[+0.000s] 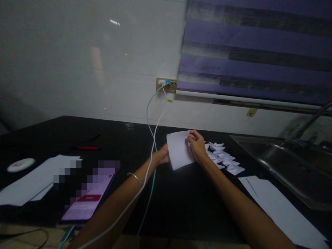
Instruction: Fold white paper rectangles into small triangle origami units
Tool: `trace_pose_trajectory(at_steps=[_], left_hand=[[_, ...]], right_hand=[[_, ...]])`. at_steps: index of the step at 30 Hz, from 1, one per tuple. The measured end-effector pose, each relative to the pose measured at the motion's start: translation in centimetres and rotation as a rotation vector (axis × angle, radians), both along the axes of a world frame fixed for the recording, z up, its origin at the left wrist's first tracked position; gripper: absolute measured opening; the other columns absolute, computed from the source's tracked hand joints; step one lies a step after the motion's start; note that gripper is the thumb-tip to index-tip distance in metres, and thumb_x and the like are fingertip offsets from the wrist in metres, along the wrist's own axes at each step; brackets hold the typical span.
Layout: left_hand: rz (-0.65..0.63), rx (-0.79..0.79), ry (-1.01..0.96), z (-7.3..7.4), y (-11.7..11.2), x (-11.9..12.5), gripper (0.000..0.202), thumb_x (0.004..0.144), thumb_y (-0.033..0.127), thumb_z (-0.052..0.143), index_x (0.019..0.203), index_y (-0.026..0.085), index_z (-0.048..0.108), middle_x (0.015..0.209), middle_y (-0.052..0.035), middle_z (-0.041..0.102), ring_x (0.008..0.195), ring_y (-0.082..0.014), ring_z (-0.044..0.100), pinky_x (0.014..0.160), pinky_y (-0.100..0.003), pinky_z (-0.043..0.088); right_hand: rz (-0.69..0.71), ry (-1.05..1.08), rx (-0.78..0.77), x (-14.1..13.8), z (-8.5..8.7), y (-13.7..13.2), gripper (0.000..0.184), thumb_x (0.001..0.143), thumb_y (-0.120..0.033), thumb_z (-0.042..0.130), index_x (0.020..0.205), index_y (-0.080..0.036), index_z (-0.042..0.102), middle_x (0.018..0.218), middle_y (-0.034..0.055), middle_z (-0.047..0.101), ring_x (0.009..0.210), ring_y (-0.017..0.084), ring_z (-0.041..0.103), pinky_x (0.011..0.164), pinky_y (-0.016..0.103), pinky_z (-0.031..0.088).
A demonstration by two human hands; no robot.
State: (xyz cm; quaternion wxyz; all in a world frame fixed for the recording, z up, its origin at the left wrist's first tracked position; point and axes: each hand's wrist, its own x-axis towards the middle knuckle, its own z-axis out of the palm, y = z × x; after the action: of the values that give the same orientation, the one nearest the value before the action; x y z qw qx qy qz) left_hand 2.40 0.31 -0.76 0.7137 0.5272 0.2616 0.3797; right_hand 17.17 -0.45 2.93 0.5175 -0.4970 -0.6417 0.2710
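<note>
A white sheet of paper [179, 152], roughly square, is held up above the black counter between my two hands. My left hand [163, 154] grips its left edge from behind, with the fingers mostly hidden by the sheet. At the upper right corner, my right hand [196, 143] pinches the paper with curled fingers. Just beyond my right wrist lie several folded white paper pieces [225, 157], pointed in shape and set close together in rows.
White paper strips [280, 207] lie at the right beside a metal sink [293, 166]. Leftward are more paper sheets [38, 180], a phone [90, 200], a red-and-black pen [88, 148] and a white round object [20, 165]. A white cable [135, 197] crosses over my left arm from the wall socket [171, 85].
</note>
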Motion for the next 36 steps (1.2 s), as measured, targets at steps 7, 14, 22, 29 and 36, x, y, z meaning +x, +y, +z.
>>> trace_pose_trajectory(at_steps=[7, 14, 22, 29, 36], left_hand=[[-0.288, -0.242, -0.189, 0.6, -0.4, -0.8, 0.049, 0.081, 0.046, 0.060, 0.111, 0.007, 0.059, 0.086, -0.0120, 0.065, 0.075, -0.0169, 0.061, 0.075, -0.031, 0.047], [-0.452, -0.138, -0.064, 1.0, -1.4, -0.7, 0.042, 0.075, 0.030, 0.071, 0.105, 0.003, 0.061, 0.094, -0.0159, 0.066, 0.085, -0.0216, 0.064, 0.086, -0.036, 0.046], [-0.191, 0.003, -0.082, 1.3, -1.6, 0.3, 0.054, 0.065, 0.019, 0.077, 0.113, 0.007, 0.057, 0.097, -0.0144, 0.067, 0.077, -0.0177, 0.066, 0.075, -0.030, 0.050], [0.100, 0.090, -0.219, 0.3, -0.1, 0.6, 0.067, 0.056, 0.016, 0.081, 0.117, 0.008, 0.055, 0.102, -0.0148, 0.067, 0.085, -0.0224, 0.066, 0.079, -0.035, 0.050], [0.108, 0.094, -0.192, 0.0, 0.2, 0.7, 0.062, 0.053, 0.010, 0.080, 0.111, 0.008, 0.058, 0.101, -0.0128, 0.067, 0.084, -0.0206, 0.065, 0.080, -0.032, 0.049]], right_hand=[[0.330, 0.201, 0.166, 0.9, -0.4, 0.5, 0.006, 0.069, -0.020, 0.059, 0.074, -0.019, 0.055, 0.077, 0.0024, 0.065, 0.075, 0.017, 0.062, 0.070, 0.030, 0.046], [0.367, 0.251, 0.220, 0.8, 0.3, -0.9, 0.014, 0.071, -0.018, 0.063, 0.085, -0.019, 0.062, 0.087, 0.0054, 0.069, 0.083, 0.019, 0.065, 0.077, 0.034, 0.050], [0.004, 0.433, 0.167, 1.5, -0.7, -0.3, 0.021, 0.081, -0.035, 0.049, 0.093, -0.021, 0.058, 0.092, 0.0045, 0.066, 0.079, 0.017, 0.061, 0.066, 0.028, 0.048], [-0.052, 0.159, 0.169, 0.5, -1.7, -0.8, 0.034, 0.078, -0.051, 0.058, 0.085, -0.018, 0.061, 0.077, 0.0034, 0.062, 0.070, 0.017, 0.057, 0.058, 0.026, 0.044], [-0.019, -0.060, 0.211, 0.4, -2.3, -0.9, 0.027, 0.080, -0.043, 0.058, 0.078, -0.016, 0.066, 0.067, 0.0013, 0.061, 0.059, 0.015, 0.052, 0.054, 0.025, 0.038]])
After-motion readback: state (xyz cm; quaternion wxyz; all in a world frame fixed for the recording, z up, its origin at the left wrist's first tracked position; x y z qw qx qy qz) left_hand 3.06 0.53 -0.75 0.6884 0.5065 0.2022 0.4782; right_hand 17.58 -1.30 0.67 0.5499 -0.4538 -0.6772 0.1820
